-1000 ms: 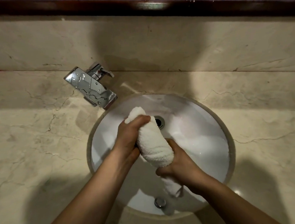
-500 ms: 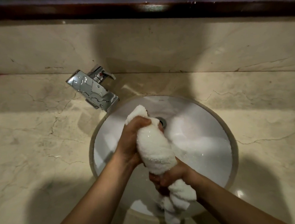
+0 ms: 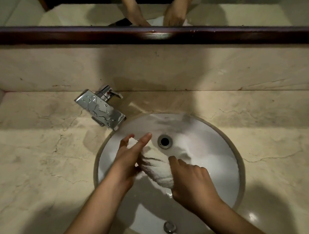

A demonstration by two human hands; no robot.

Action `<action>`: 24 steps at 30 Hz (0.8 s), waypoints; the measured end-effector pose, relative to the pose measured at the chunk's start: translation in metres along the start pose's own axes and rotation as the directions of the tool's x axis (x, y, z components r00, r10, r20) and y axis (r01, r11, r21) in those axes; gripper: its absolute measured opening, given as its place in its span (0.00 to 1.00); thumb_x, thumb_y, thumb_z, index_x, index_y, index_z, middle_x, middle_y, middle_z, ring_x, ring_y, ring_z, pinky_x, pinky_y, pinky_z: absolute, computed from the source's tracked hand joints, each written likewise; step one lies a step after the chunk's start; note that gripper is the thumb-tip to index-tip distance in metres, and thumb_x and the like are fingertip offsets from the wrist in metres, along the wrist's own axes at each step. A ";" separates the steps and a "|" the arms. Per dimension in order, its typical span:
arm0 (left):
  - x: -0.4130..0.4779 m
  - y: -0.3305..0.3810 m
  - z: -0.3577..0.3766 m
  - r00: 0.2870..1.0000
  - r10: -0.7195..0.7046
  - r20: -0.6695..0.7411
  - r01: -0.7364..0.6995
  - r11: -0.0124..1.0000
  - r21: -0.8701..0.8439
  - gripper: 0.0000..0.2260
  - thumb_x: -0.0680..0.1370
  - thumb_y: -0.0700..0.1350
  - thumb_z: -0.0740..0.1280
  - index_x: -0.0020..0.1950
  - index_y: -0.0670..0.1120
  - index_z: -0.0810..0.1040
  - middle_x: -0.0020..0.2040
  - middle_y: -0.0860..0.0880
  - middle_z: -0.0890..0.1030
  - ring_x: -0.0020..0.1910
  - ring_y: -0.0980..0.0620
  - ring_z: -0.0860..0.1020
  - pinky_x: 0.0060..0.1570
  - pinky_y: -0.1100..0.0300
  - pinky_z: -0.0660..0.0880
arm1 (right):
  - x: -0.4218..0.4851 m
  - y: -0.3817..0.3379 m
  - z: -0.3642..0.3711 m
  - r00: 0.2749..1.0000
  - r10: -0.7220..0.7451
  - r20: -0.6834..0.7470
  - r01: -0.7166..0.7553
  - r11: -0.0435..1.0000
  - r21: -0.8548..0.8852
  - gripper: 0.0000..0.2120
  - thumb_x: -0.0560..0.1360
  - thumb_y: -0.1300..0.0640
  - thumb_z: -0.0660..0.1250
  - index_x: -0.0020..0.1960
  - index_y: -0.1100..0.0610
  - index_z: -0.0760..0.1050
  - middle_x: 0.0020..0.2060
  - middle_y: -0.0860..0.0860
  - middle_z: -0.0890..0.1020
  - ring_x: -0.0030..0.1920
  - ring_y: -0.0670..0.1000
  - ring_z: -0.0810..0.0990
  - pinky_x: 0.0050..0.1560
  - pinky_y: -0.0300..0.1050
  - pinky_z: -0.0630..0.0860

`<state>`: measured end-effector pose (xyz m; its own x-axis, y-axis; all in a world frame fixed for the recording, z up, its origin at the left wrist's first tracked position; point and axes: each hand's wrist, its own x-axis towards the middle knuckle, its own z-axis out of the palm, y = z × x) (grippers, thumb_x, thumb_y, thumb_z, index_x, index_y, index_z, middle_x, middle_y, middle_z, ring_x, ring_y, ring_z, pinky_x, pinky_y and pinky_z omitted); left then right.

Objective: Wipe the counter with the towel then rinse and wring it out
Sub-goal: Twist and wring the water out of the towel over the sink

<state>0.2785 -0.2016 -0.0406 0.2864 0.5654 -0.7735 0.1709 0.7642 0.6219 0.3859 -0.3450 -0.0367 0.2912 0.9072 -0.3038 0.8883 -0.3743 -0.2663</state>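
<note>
A white towel [image 3: 156,167], rolled and twisted into a thick rope, hangs over the round white sink [image 3: 212,132]. My left hand [image 3: 129,158] is at its upper end with the fingers stretched out straight and loosened, the towel lying against the palm. My right hand [image 3: 190,179] holds the lower end, thumb on top of the roll. The towel's far tip by my left fingers is partly hidden. The beige marble counter [image 3: 45,157] surrounds the sink.
A wet chrome faucet [image 3: 100,108] with its lever stands at the sink's upper left rim. The drain [image 3: 164,141] lies beyond the towel, an overflow cap [image 3: 169,227] at the near wall. A dark wooden mirror frame [image 3: 146,35] runs above the marble backsplash.
The camera view has tilted up, showing the mirror. My left hand's fingers have opened from a tight fist on the towel. My right hand has turned back over the towel's lower end.
</note>
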 end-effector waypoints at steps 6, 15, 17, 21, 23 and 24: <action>-0.002 -0.007 0.014 0.974 -0.023 -0.224 -0.020 0.982 -0.187 0.46 0.64 0.47 0.85 0.75 0.51 0.64 0.58 0.41 0.82 0.51 0.42 0.85 0.53 0.42 0.83 | 0.004 -0.009 0.014 0.989 -0.039 -0.145 0.004 0.971 -0.240 0.30 0.53 0.67 0.78 0.56 0.63 0.82 0.33 0.55 0.79 0.27 0.56 0.76 0.23 0.46 0.71; 0.001 -0.010 0.025 0.967 0.061 -0.246 -0.111 0.975 -0.192 0.10 0.71 0.31 0.74 0.46 0.42 0.77 0.43 0.39 0.82 0.39 0.46 0.82 0.37 0.59 0.79 | 0.000 -0.006 0.018 0.986 0.089 -0.144 -0.108 0.985 -0.134 0.36 0.50 0.62 0.81 0.58 0.59 0.80 0.38 0.55 0.83 0.27 0.57 0.81 0.20 0.43 0.65; 0.003 -0.014 0.027 0.955 0.092 -0.281 -0.146 0.973 -0.179 0.11 0.70 0.31 0.73 0.45 0.42 0.76 0.45 0.35 0.83 0.39 0.46 0.82 0.33 0.60 0.78 | 0.002 -0.002 0.019 0.983 0.118 -0.141 -0.131 0.988 -0.086 0.37 0.52 0.58 0.80 0.61 0.56 0.77 0.43 0.54 0.86 0.24 0.56 0.80 0.24 0.42 0.58; 0.006 -0.023 0.024 0.939 0.089 -0.332 -0.171 0.959 -0.226 0.13 0.69 0.31 0.74 0.52 0.36 0.78 0.52 0.31 0.84 0.43 0.42 0.83 0.44 0.51 0.80 | 0.000 -0.002 0.019 0.986 0.108 -0.128 -0.109 0.994 0.000 0.33 0.62 0.52 0.77 0.66 0.51 0.75 0.46 0.48 0.86 0.31 0.56 0.83 0.29 0.43 0.62; 0.007 -0.024 0.023 0.941 0.106 -0.322 -0.188 0.953 -0.236 0.12 0.69 0.31 0.74 0.51 0.36 0.79 0.49 0.31 0.83 0.44 0.42 0.82 0.45 0.51 0.79 | 0.003 -0.002 0.021 0.987 0.110 -0.114 -0.100 0.991 0.093 0.27 0.72 0.51 0.69 0.70 0.47 0.67 0.49 0.49 0.85 0.39 0.59 0.84 0.33 0.47 0.69; 0.007 -0.023 0.023 0.945 0.122 -0.305 -0.197 0.953 -0.230 0.10 0.70 0.31 0.74 0.48 0.38 0.79 0.45 0.34 0.83 0.43 0.42 0.82 0.44 0.52 0.79 | 0.004 -0.001 0.024 0.989 0.126 -0.080 -0.113 0.983 0.148 0.26 0.75 0.50 0.66 0.70 0.46 0.63 0.50 0.49 0.84 0.43 0.60 0.84 0.37 0.49 0.72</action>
<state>0.2979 -0.2226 -0.0575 0.0042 0.7218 -0.6921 -0.1101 0.6882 0.7171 0.3776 -0.3454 -0.0594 0.4279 0.8653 -0.2611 0.7872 -0.4987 -0.3627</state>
